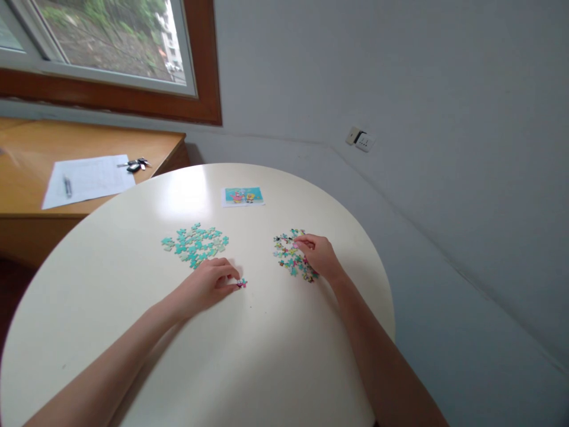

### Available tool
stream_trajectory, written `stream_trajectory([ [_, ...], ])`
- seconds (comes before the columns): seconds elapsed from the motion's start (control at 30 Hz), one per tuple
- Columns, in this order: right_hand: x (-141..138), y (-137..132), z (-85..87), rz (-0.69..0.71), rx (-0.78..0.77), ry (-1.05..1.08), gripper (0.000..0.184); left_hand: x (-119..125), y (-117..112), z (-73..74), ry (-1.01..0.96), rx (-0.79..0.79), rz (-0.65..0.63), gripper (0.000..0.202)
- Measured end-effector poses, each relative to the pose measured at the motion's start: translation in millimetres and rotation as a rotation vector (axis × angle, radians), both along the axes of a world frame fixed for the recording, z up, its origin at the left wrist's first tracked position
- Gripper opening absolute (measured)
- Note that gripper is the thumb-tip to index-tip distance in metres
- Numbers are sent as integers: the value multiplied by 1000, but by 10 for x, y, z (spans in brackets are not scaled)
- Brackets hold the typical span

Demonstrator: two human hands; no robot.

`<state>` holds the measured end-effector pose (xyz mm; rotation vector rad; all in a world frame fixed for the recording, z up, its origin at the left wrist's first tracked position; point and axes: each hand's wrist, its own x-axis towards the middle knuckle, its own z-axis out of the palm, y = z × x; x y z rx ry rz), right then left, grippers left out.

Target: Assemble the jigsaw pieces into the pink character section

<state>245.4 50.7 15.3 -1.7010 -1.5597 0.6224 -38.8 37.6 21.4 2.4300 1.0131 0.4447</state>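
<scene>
Between the thumb and fingers of my left hand (217, 281) is a small multicoloured jigsaw puzzle piece (242, 283), low at the middle of the table. My right hand (318, 254) reaches over a loose group of mixed-colour puzzle pieces (288, 261) on the right. Its thumb and fingertips close together at a pinkish puzzle piece (296, 245); part of the group is hidden under the hand. Just beyond my left hand lies a spread of mostly turquoise puzzle pieces (195, 242).
A picture card (243, 196) with two cartoon figures lies towards the far side of the round white table (284, 367). At the left a wooden desk (89, 139) bears a paper sheet (91, 175), a pen (67, 187) and keys (136, 165). A wall stands behind and right.
</scene>
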Motion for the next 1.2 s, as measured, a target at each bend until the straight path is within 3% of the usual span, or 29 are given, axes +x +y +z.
stream_trajectory([
  [0.3,115,-6,19,-82,-122,-200,13,7,4,-6,-2,-13,16,18],
  [0.77,72,-45,106,-131,-112,-178,13,-5,3,-38,-14,9,3,21],
  [1.2,163,2,4,-134,-51,-266,9,9,2,-27,-18,-16,24,19],
])
